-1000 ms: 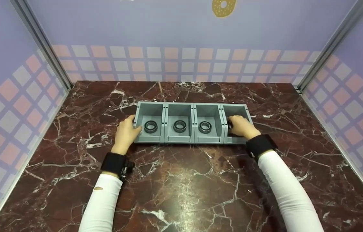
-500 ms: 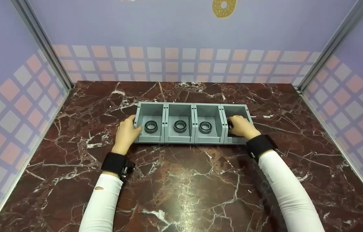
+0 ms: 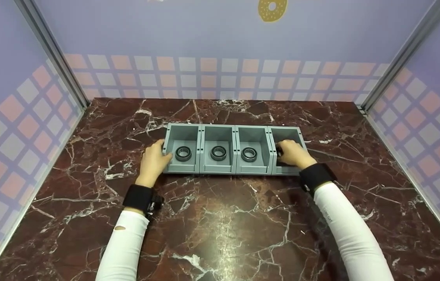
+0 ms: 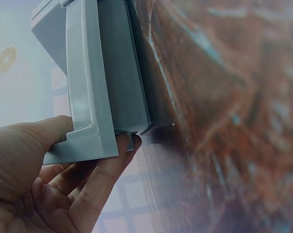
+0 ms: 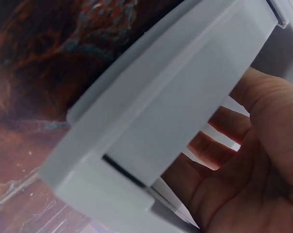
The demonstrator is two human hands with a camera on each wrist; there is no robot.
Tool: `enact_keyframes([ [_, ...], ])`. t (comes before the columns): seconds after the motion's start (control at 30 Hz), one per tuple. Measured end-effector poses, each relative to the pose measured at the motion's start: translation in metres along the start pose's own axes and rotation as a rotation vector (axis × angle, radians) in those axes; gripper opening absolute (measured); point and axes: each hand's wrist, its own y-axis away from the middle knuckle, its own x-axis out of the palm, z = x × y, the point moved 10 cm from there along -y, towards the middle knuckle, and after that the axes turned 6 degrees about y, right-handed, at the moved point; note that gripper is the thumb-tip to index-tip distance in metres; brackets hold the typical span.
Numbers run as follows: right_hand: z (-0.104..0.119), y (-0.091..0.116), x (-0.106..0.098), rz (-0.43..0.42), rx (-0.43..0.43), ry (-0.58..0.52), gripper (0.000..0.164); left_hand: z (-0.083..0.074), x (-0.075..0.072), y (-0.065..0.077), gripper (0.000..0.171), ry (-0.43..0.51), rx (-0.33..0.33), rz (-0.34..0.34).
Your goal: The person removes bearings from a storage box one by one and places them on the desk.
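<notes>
A joined row of several grey storage bins sits on the table. My left hand grips the row's left side wall, thumb inside the bin and fingers outside; the left wrist view shows that hand on the wall. Ball bearings lie in the left bin, as a ring-shaped bearing, and another bearing in the bins beside it. My right hand reaches into the rightmost bin, fingers curled by a dark bearing, mostly hidden. In the right wrist view, the bin's front hides the fingertips of that hand.
The bins stand on a dark red marbled table. A purple back wall with pink and white squares rises behind, and side panels flank the table. Black camera straps circle both wrists.
</notes>
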Motion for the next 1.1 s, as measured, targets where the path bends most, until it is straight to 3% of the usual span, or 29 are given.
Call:
enact_keyframes([
  [0.43,0.0,0.002,-0.005,0.039,0.035,0.025,0.034,0.001,0.001,0.001,0.051,0.002,0.001,0.002],
  [0.63,0.004,0.004,-0.014,0.02,0.001,0.003,0.031,0.001,0.001,0.0,0.052,-0.004,-0.003,0.009],
  [0.87,0.008,0.008,-0.023,-0.001,-0.033,0.0,0.042,0.002,0.002,0.001,0.052,0.002,-0.01,0.011],
  [1.1,0.013,0.013,-0.032,-0.007,-0.034,-0.011,0.041,0.001,0.001,0.001,0.051,-0.014,-0.008,0.001],
])
